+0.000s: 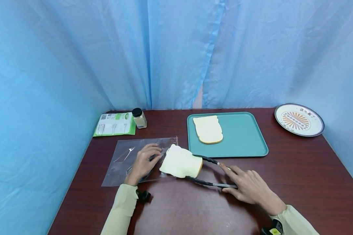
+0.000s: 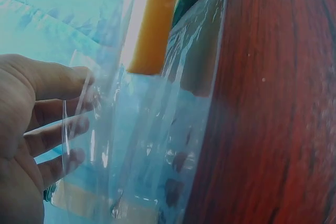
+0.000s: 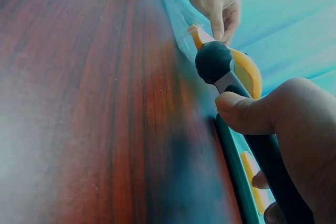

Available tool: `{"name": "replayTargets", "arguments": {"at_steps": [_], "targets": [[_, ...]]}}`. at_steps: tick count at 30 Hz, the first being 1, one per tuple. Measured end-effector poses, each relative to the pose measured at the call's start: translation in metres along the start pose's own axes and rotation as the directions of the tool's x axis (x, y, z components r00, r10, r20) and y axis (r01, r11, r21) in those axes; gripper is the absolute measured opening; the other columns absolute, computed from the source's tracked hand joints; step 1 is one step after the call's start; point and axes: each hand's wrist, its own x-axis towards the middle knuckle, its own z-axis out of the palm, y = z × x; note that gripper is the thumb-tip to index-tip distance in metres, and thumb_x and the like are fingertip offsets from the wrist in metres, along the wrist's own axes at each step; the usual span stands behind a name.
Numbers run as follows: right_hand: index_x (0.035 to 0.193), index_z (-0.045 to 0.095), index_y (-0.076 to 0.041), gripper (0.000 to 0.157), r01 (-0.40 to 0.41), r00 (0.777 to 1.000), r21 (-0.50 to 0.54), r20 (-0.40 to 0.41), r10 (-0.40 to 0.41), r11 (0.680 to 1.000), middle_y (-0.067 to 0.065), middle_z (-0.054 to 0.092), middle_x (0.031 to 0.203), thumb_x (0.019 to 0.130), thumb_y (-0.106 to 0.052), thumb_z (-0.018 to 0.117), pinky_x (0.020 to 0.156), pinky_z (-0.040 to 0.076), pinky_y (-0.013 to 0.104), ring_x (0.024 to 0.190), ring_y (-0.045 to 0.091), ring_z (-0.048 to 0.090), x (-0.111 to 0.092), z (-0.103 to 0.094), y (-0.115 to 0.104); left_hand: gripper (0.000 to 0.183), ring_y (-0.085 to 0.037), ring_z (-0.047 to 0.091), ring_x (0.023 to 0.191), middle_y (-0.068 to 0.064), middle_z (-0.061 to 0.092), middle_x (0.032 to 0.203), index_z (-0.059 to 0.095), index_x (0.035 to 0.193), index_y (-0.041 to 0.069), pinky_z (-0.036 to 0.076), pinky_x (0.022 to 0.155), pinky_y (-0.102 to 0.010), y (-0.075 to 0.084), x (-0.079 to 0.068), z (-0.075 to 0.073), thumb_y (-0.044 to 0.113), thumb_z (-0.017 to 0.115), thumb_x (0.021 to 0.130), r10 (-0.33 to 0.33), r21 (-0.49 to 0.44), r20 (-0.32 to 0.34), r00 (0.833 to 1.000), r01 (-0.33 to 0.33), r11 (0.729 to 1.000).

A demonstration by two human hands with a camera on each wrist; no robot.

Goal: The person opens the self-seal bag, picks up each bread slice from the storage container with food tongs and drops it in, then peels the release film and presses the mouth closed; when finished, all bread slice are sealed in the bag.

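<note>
My right hand (image 1: 251,186) holds a pair of tongs (image 1: 202,181) with black tips and metal arms. Between the tips is a slice of bread (image 1: 180,162), white with a yellow-brown crust, overlapping the mouth end of a clear plastic bag (image 1: 117,164). On the left, my left hand (image 1: 144,161) pinches the bag's upper layer near that mouth, thumb against fingers, lifting the film. In the left wrist view, the crust (image 2: 152,30) shows beside the raised film. The right wrist view has the thumb (image 3: 244,111) pressed on one tong arm.
Behind the held slice is a green tray (image 1: 238,145) with another bread slice (image 1: 209,129) on it. A green-and-white packet (image 1: 114,124) and a black-capped jar (image 1: 139,119) stand at the back left. A patterned plate (image 1: 300,120) is at the back right, before blue curtains (image 1: 176,52).
</note>
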Motion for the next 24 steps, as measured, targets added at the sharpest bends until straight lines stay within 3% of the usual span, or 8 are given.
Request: {"name": "replayTargets", "arguments": {"at_steps": [8,24], "targets": [[0.147,0.051,-0.019,0.083,-0.011,0.999,0.033,0.043,0.01,0.999,0.005,0.07,0.113,0.079,-0.058,0.077,0.044,0.034,0.021,0.045,0.003,0.037,0.008,0.006,0.001,0.011,-0.036,0.069,0.107,-0.013,0.077,0.095,0.078,0.089,0.0,0.06,0.089,-0.046,0.0,0.0,0.001,-0.001,0.081,0.079,0.003,0.002,-0.003,1.0,-0.003,1.0],[0.146,0.052,-0.017,0.086,0.031,0.998,0.045,0.051,-0.033,0.999,0.004,0.071,0.113,0.077,-0.062,0.077,0.043,0.033,0.022,0.045,0.005,0.039,0.023,0.016,0.0,0.013,-0.032,0.07,0.102,-0.011,0.077,0.088,0.078,0.086,0.001,0.061,0.086,-0.044,0.0,0.0,0.002,-0.005,0.082,0.075,0.029,0.011,-0.046,0.999,-0.028,1.0]]}}
